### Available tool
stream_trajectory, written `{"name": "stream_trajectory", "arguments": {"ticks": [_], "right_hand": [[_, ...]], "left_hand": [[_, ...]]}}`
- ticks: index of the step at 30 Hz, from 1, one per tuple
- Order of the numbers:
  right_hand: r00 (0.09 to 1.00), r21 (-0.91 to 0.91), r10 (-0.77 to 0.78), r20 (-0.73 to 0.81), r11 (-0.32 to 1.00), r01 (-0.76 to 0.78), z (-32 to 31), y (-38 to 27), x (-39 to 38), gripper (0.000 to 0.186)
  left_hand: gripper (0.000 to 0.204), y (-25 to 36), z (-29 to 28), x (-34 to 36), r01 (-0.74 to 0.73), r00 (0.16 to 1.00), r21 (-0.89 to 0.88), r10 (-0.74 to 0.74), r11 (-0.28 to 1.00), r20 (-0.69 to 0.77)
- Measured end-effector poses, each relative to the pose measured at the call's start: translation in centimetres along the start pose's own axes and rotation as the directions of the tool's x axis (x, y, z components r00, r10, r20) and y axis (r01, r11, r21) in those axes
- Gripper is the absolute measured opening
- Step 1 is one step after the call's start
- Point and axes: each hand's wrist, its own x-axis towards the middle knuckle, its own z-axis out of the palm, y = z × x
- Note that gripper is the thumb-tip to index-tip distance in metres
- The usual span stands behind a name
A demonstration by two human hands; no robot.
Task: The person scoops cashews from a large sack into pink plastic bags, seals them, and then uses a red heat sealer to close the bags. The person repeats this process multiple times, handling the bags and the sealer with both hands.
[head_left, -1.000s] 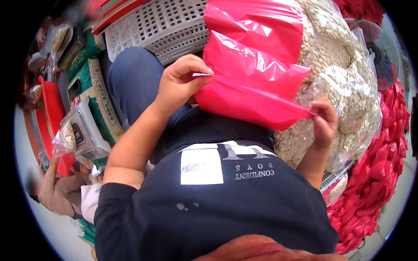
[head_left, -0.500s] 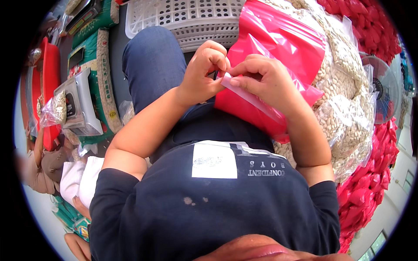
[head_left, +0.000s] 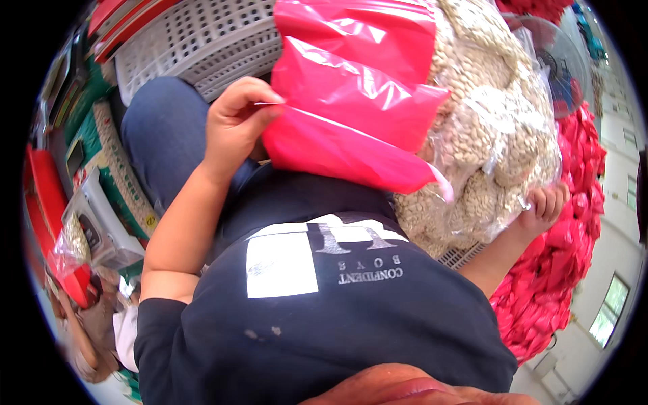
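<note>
A glossy red plastic bag [head_left: 351,88] lies flat across my lap and partly over the pale seeds. My left hand [head_left: 236,121] pinches its left edge between thumb and fingertips. The bag's lower right corner [head_left: 442,185] hangs loose and shows a paler pink underside. Far out to the right, my right hand [head_left: 543,206] has its fingers curled, close to the heap of red packets [head_left: 547,283]. A small shiny bit shows by its fingers, too small to name. Beside that hand bulges a large clear bag of pale seeds [head_left: 472,115].
White perforated crates [head_left: 196,47] stand ahead on the left. A red tub [head_left: 47,196], a white box-shaped device [head_left: 108,223] and a green sack [head_left: 121,169] are at the left, with other people beyond. A round clear-rimmed fan [head_left: 553,64] stands at the far right.
My right hand has let go of the red bag and swung far right. My left hand keeps its pinch on the bag. The whole view has turned.
</note>
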Motion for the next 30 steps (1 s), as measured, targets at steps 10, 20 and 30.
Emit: {"name": "stream_trajectory", "arguments": {"ticks": [10, 20, 30], "right_hand": [[0.936, -0.609, 0.082, -0.343, -0.777, -0.155, -3.3, 9.0, -11.0, 0.044], [0.991, -0.983, -0.131, 0.002, 0.183, 0.026, -1.7, 15.6, -5.7, 0.020], [0.955, -0.911, -0.106, -0.278, 0.344, -0.227, -6.7, 19.1, -1.2, 0.012]], "left_hand": [[0.006, -0.2, 0.5, -0.3, 0.152, 0.986, -0.144, -0.160, 0.978, -0.045], [0.008, 0.2, 0.5, -0.7, 0.154, 0.978, -0.190, -0.177, 0.970, -0.110], [0.018, -2.9, -1.6, 1.7, 0.409, 0.848, -0.109, -0.421, 0.906, -0.323]]}}
